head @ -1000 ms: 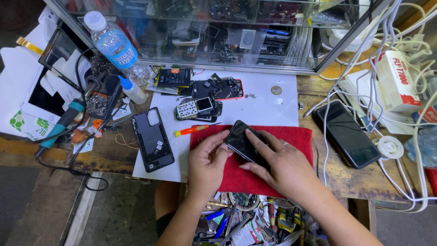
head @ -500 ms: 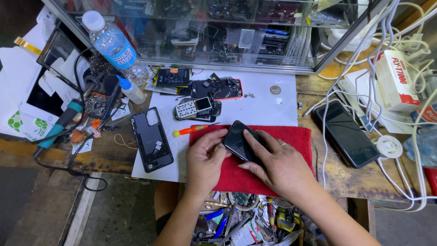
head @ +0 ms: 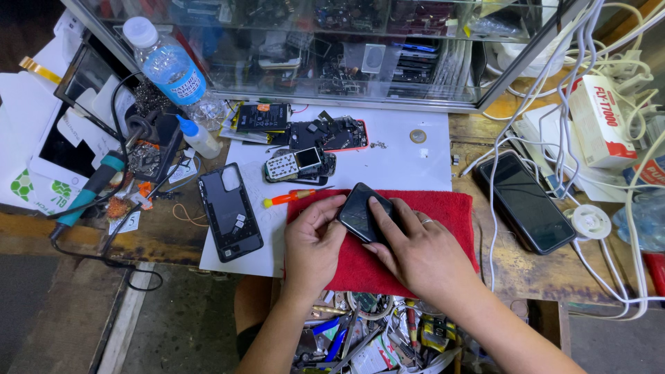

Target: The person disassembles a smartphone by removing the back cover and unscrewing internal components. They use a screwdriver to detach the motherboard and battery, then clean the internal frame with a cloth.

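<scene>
- Both hands meet on a dark phone (head: 365, 218) over the red cloth (head: 454, 215): our left hand (head: 313, 244) curls round the phone's left edge w/ thumb on top, fingers closed on it.
- Our right hand (head: 422, 253) lies across the phone's right side, index & middle fingers (head: 383, 216) pressed flat on its glossy face; a ring shows on one finger.
- Phone sits tilted, lower end on the cloth, upper end lifted a bit.
- Cloth lies on a white sheet (head: 409, 166) on the wooden surface (head: 526, 270).
- Just left of the cloth: an orange-handled screwdriver (head: 287, 200), tip pointing right.
- Further left, a black phone back cover (head: 229, 211), inside up.
- Above the cloth: a keypad phone (head: 298, 165) & an opened phone w/ red rim (head: 329, 134).
- Right, well apart from our hands: a black smartphone (head: 526, 201), screen up, among white cables (head: 575, 104).
- Top left: a water bottle (head: 170, 66), lying tilted; a teal-handled soldering iron (head: 90, 194) near the surface edge.
- Glass display case (head: 332, 48) along the back.
</scene>
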